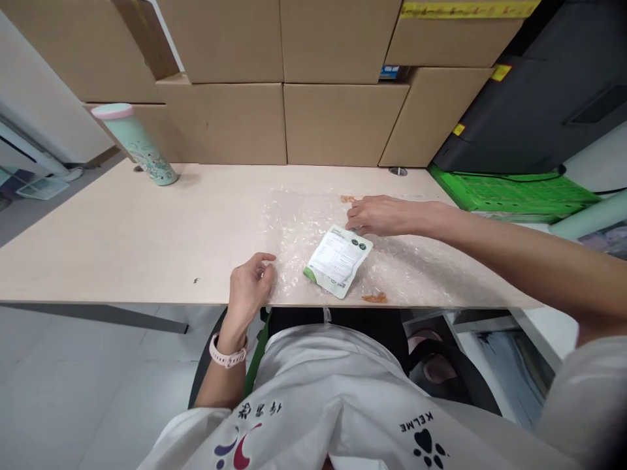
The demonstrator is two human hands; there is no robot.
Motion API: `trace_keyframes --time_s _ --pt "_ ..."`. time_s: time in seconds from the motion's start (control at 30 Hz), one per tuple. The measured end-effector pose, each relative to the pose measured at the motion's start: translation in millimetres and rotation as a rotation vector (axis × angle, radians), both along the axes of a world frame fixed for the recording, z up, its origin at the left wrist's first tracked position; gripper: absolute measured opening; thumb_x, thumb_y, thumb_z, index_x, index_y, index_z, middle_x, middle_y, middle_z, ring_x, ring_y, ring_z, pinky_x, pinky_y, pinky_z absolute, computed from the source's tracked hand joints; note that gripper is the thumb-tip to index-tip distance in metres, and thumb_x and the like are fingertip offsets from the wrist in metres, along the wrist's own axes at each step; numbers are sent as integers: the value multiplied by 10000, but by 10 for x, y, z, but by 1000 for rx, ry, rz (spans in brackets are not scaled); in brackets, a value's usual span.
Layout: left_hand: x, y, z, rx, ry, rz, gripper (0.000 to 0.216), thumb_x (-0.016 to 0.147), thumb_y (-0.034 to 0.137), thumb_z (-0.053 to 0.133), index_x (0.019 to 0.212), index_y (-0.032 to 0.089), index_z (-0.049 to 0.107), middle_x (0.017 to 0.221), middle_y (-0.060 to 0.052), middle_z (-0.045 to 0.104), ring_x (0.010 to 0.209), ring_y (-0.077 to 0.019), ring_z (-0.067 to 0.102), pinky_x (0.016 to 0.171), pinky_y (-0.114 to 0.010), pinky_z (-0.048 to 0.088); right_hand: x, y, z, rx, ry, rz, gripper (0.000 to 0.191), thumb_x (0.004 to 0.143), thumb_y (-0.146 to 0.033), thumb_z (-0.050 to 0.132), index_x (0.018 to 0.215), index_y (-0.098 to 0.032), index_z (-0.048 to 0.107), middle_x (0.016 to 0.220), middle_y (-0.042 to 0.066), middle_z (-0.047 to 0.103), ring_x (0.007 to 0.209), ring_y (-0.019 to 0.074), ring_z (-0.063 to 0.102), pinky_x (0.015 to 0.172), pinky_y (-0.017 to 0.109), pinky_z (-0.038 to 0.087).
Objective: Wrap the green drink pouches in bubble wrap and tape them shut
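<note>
Our left hand (249, 282) sits at the near edge of the desk (122, 241), thumb + forefinger pinched narrow on the left edge of the bubble wrap (298, 222); our right hand (377, 215) lies knuckles-up on the wrap's far side, fingers bent by the far corner of the white-green pouch (337, 260); can't tell if it grips anything; pouch lies flat mid-wrap, btw both hands; 2 orange tape bits (375, 297) on the wrap; mint tumbler (140, 147) far left.
</note>
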State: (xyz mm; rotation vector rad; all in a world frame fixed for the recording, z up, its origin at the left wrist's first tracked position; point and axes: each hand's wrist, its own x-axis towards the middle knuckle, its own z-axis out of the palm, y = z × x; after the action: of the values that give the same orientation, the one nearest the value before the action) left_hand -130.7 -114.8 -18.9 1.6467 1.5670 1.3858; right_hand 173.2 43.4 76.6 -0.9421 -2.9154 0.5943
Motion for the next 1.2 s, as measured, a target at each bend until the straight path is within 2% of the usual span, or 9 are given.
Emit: trace_keyframes --time_s 0.13,0.23,0.37,0.43,0.5,0.63,0.87,1.03,1.2 --pt "234 -166 43 -128 -93 -205 245 922 409 596 977 239 763 465 1 536 332 -129 411 355 -289 386 361 -281 310 146 -52 -142 566 886 -790 388 847 -306 679 938 33 726 975 275 680 983 525 476" --pt "507 -261 5 -229 -187 -351 314 945 453 563 1114 253 735 524 -32 624 356 -175 533 332 -314 442 519 -568 358 356 -91 -338 656 927 -774 236 934 -282 670 865 76 714 955 341 694 936 589 480" --pt "768 -296 -82 -241 -235 -412 328 949 447 566 1198 278 696 529 -18 646 372 -201 594 347 -346 504 405 -1084 -10 521 -161 -655 595 1007 -601 207 1092 -209 648 818 142 724 830 366 717 763 552 551" --pt "804 -281 -103 -192 -257 -395 311 952 426 566 1202 287 689 538 -14 656 372 -201 598 341 -345 497 273 -1357 -283 455 -205 -755 537 1029 -501 235 1110 -164 645 796 163 725 737 358 717 661 511 562" --pt "799 -263 -103 -168 -258 -361 288 945 401 578 1190 297 689 574 -14 672 376 -193 596 348 -342 489 163 -1597 -519 393 -179 -804 496 1033 -444 266 1091 -134 650 826 182 724 761 372 720 642 503 562" --pt "784 -269 -52 -188 -250 -277 280 904 336 614 1163 275 699 557 11 624 356 -161 559 337 -294 435 66 -1920 -767 424 -24 -775 430 1025 -423 317 946 -178 661 871 166 698 853 363 703 659 481 562" --pt "835 -341 90 -410 -101 -126 421 884 314 541 1285 239 644 572 34 562 430 -120 571 450 -231 459 -63 -2106 -903 676 285 -702 363 987 -423 463 710 -208 559 666 59 566 667 225 639 543 331 493" --pt "842 -339 128 -425 -25 -142 473 900 335 487 1362 270 566 630 31 581 470 -125 571 529 -258 487 -119 -2120 -962 580 468 -708 354 984 -424 485 711 -204 538 657 36 526 679 213 633 567 325 466" --pt "805 -366 268 -377 171 -113 654 924 335 463 1552 243 305 560 54 551 481 -152 545 553 -266 441 -226 -2143 -865 365 504 -758 335 968 -450 519 734 -212 536 708 58 565 762 279 662 642 416 479"
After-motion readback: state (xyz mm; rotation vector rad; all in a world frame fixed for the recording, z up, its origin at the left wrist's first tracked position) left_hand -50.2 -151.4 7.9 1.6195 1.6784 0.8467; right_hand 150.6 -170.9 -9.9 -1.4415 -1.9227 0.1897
